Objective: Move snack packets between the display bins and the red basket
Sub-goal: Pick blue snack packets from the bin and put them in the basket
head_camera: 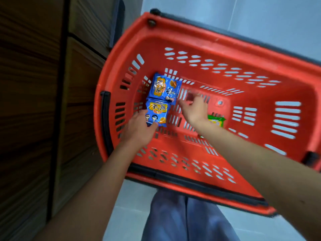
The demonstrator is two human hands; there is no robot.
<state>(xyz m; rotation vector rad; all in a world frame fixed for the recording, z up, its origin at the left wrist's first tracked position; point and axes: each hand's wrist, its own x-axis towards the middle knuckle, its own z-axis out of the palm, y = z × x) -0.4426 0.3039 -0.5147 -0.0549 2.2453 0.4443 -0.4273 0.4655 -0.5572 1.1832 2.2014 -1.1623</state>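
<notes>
The red basket (208, 40) stands on the floor below me, seen from above. Two blue snack packets lie at its left end: the far blue packet (165, 87) and the near blue packet (156, 112). My left hand (139, 129) pinches the lower edge of the near blue packet, thumb on its front. My right hand (192, 106) hovers with spread, blurred fingers just right of the far blue packet, holding nothing. A green packet (216, 120) lies on the basket floor, partly hidden under my right wrist.
A dark wooden cabinet (34, 101) runs along the left, close to the basket's left end. Pale floor tiles (260, 14) surround the basket. My legs in blue trousers (182, 218) are at the bottom. Black handles (106, 119) lie folded on the rim.
</notes>
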